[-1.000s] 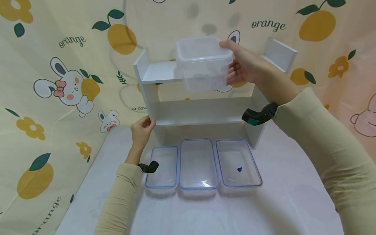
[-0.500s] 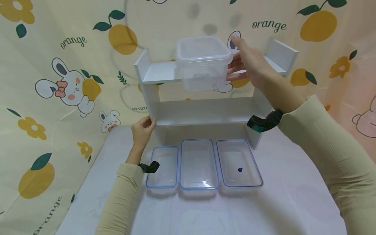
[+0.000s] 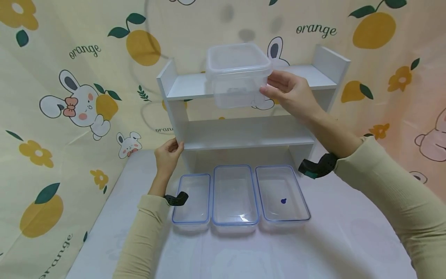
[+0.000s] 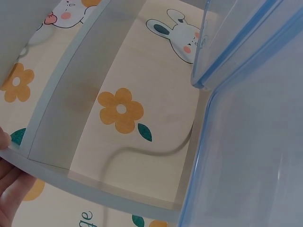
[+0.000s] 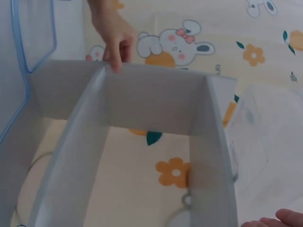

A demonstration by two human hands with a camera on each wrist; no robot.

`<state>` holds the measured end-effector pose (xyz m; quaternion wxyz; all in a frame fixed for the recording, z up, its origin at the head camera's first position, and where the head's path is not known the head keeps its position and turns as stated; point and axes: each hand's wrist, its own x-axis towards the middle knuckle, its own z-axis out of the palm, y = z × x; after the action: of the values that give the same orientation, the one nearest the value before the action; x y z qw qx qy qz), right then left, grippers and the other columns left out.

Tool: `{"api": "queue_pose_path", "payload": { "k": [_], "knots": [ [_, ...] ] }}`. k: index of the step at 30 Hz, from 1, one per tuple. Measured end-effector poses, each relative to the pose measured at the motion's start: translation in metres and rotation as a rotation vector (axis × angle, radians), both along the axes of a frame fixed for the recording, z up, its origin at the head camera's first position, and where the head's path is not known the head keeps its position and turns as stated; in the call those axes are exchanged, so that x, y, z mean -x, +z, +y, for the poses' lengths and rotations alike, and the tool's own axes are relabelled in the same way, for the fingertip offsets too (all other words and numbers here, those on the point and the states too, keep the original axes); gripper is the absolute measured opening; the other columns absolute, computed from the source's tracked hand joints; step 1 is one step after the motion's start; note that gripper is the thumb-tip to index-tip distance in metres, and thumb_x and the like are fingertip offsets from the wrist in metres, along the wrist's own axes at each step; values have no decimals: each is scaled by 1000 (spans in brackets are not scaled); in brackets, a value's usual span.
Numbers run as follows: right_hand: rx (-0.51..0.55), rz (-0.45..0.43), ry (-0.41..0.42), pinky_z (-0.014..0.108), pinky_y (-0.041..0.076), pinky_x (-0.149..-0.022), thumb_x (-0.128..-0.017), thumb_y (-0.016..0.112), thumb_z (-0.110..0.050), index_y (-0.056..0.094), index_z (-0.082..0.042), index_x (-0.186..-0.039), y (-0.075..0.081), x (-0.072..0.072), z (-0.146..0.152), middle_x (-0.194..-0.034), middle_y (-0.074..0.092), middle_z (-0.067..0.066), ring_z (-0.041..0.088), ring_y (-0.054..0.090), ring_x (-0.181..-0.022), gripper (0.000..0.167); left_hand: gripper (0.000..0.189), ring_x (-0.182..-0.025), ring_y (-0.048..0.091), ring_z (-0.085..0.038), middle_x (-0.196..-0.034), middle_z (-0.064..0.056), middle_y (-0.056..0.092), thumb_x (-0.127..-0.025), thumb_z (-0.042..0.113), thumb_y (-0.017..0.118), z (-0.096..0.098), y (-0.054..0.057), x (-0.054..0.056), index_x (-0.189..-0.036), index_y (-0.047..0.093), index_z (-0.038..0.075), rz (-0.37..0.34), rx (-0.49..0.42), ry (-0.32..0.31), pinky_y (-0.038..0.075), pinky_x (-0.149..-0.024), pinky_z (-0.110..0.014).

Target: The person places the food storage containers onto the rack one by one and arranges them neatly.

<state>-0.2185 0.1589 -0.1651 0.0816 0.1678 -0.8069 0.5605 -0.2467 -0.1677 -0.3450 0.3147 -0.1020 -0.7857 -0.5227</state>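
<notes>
On the top board of a white shelf unit (image 3: 247, 131) sits a clear lidded food container (image 3: 238, 83), its lower part overlapping the board's front edge in the head view. My right hand (image 3: 297, 95) is at the container's right front corner, fingers along its side and thumb low by the front, loosely extended. In the right wrist view only fingertips (image 5: 289, 217) of it show, beside the pale container (image 5: 274, 146). My left hand (image 3: 167, 155) pinches the unit's left upright near the middle board. The left wrist view catches its fingers (image 4: 14, 189) at the panel edge.
Three clear containers with blue-rimmed lids stand in a row before the unit: a smaller left one (image 3: 193, 199), a middle one (image 3: 235, 195) and a right one (image 3: 283, 193) with a blue mark. A white cloth (image 3: 223, 255) covers the table. Behind hangs a printed curtain (image 3: 80, 162).
My right hand first held the container's lid edge and side, then its thumb lifted off. Now the hand is turned, thumb low at the front corner. Container and left hand stay put.
</notes>
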Motion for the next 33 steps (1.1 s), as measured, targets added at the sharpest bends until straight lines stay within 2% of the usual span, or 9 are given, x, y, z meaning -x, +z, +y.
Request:
{"api": "queue_pose_path", "payload": {
  "k": [4, 7, 9, 11, 13, 15, 21, 27, 33],
  "knots": [
    [-15, -16, -14, 30, 44, -109, -86, 71, -22, 43, -10, -145, -4, 1, -3, -152, 45, 8, 24, 46, -139, 66, 20, -71, 68, 2, -94, -36, 69, -85, -5, 65, -1, 0, 0, -99, 67, -19, 2, -10, -5, 49, -66, 2],
    [2, -13, -19, 28, 44, -109, -85, 73, -18, 43, -8, -144, -8, 2, -4, -151, 45, 10, 25, 47, -139, 67, 20, -70, 59, 16, -94, -36, 69, -85, -5, 65, -1, 0, -1, -99, 67, -19, -4, -19, -10, 50, -66, 1],
    [17, -9, -18, 26, 43, -110, -85, 72, -16, 43, -7, -144, -10, 2, -5, -151, 46, 11, 25, 47, -139, 66, 20, -72, 65, 8, -95, -36, 69, -84, -6, 65, 0, 0, -1, -99, 67, -19, 1, -17, -13, 50, -67, 1],
    [29, -7, -17, 24, 44, -108, -85, 72, -15, 44, -6, -143, -11, 3, -5, -150, 46, 12, 24, 47, -139, 66, 20, -74, 72, -11, -94, -35, 69, -84, -6, 65, 0, 0, -1, -99, 66, -19, 8, -11, -17, 51, -68, 0],
    [48, -7, -9, 21, 46, -105, -85, 72, -14, 45, -6, -143, -12, 3, -5, -149, 47, 12, 24, 48, -138, 64, 20, -78, 73, -32, -94, -35, 69, -84, -6, 65, 1, 0, -1, -99, 66, -19, 15, -5, -20, 51, -68, 0],
    [58, -10, -5, 18, 49, -102, -85, 72, -14, 46, -7, -142, -13, 3, -6, -148, 49, 12, 24, 49, -137, 63, 19, -82, 70, -43, -94, -35, 69, -85, -6, 64, 1, -1, 0, -99, 66, -19, 20, -1, -27, 51, -68, 0],
    [68, -3, -15, 16, 50, -99, -85, 72, -13, 49, -8, -140, -14, 3, -6, -145, 52, 12, 24, 53, -133, 59, 19, -77, 71, -20, -94, -33, 70, -84, -5, 65, 2, -1, 2, -99, 67, -18, 10, -1, -17, 52, -68, -2],
    [71, -1, -20, 13, 52, -95, -85, 72, -12, 51, -6, -138, -13, 5, -9, -143, 54, 13, 21, 57, -129, 58, 21, -84, 70, -46, -95, -36, 68, -85, -6, 64, 1, -2, 1, -101, 65, -20, 10, -7, -31, 50, -68, 1],
    [75, -3, -12, 11, 53, -90, -84, 72, -11, 50, -4, -138, -12, 8, -12, -143, 54, 15, 20, 59, -126, 59, 21, -85, 69, -50, -96, -38, 67, -85, -8, 64, -1, -1, 1, -101, 64, -21, 19, -8, -26, 49, -68, 3]
  ]
}}
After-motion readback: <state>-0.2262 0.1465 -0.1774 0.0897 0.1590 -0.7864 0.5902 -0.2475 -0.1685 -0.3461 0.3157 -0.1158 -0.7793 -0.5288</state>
